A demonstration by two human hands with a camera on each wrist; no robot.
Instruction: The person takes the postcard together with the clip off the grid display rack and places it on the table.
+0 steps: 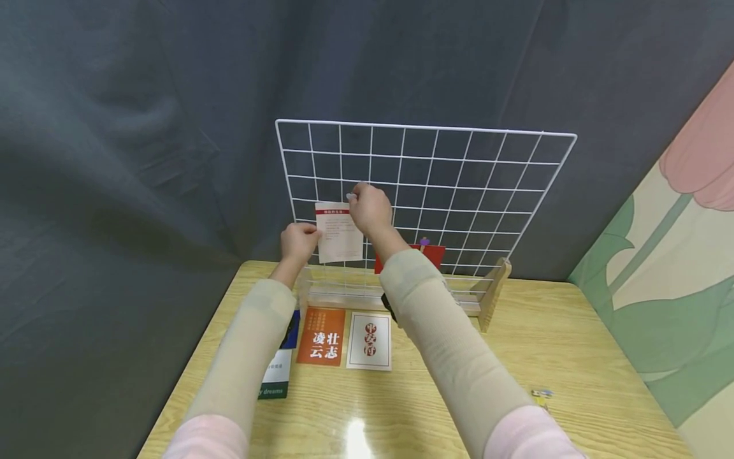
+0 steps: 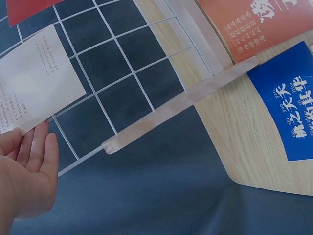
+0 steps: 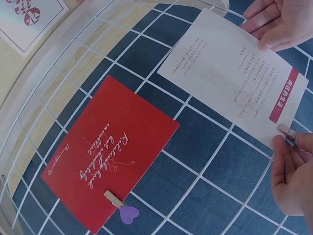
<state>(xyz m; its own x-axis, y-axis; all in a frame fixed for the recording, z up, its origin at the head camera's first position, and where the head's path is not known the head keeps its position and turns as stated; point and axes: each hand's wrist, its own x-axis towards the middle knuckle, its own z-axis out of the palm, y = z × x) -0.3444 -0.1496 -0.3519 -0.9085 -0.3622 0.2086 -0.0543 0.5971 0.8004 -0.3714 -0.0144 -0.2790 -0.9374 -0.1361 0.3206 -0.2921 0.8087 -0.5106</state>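
A white card (image 1: pixel 339 237) with a red strip near its top lies upright against a white wire grid (image 1: pixel 459 160). My left hand (image 1: pixel 299 242) pinches the card's left edge between thumb and fingers, seen closer in the left wrist view. At the top edge of the card, my right hand (image 1: pixel 371 209) pinches a small wooden clothespin (image 3: pixel 285 130), whose tip overlaps the card in the right wrist view. Lower on the grid and to the right, a red card (image 3: pixel 110 152) hangs from a clothespin with a purple heart (image 3: pixel 129 214).
The grid stands in a wooden base (image 1: pixel 494 294) on the wooden table (image 1: pixel 573 357). Before it lie an orange card (image 1: pixel 321 336), a white card with red characters (image 1: pixel 369 341), a blue card (image 2: pixel 288 103) and a green-and-white card (image 1: pixel 276 375). Small colourful pieces (image 1: pixel 541 396) lie at right.
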